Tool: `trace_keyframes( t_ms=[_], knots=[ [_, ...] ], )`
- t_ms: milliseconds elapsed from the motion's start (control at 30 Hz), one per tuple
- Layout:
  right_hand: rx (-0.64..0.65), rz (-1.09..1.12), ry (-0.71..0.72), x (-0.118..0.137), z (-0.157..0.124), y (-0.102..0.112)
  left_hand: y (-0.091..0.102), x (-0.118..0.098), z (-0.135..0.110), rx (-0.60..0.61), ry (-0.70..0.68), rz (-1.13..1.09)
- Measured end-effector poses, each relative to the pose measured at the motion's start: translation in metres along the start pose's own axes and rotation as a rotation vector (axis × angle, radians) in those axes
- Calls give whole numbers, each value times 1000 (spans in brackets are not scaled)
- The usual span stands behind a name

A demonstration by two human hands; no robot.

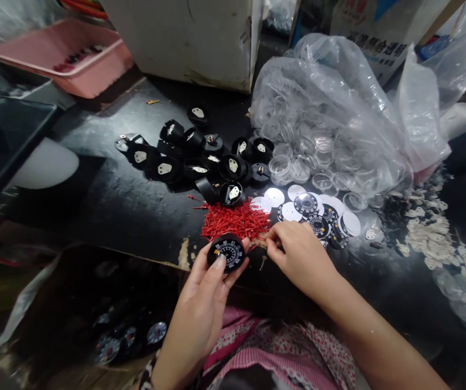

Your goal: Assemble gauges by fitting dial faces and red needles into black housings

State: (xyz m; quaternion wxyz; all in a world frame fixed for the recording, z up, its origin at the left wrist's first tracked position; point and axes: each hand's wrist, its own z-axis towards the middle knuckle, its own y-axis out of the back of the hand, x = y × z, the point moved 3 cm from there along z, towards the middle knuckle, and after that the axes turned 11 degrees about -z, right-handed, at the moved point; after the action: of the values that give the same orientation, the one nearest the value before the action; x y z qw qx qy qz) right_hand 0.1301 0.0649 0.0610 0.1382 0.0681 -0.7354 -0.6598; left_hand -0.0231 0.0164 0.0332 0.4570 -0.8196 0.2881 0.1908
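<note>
My left hand (206, 295) grips a round black gauge (227, 251) with a white-marked dial face turned up, just at the near edge of the black table (127, 206). My right hand (298, 252) is curled beside it, fingertips pinched at the near edge of a heap of small red pointers (237, 219); what sits in the pinch is too small to make out. Behind the pointers lies a cluster of black gauge housings (200, 157). Loose round dial faces (314, 208), some white side up, lie just beyond my right hand.
A clear plastic bag (330, 108) of transparent round lenses spills open at the right. Small white metal pieces (428, 233) scatter far right. A pink tray (74, 57) and a white box (188, 38) stand behind. A box with finished gauges (127, 336) sits low left.
</note>
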Motion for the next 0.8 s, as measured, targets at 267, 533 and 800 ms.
trace_keyframes(
  t_ms=[267,533,800],
  knots=[
    [-6,-70,20,6,4,1,2,6,-1,-27,-17,-10],
    [18,201,-80,-11,-9,7,-11,2,-1,11,24,30],
    [51,116,-13,-16,-12,8,3,7,-4,-21,8,27]
  ],
)
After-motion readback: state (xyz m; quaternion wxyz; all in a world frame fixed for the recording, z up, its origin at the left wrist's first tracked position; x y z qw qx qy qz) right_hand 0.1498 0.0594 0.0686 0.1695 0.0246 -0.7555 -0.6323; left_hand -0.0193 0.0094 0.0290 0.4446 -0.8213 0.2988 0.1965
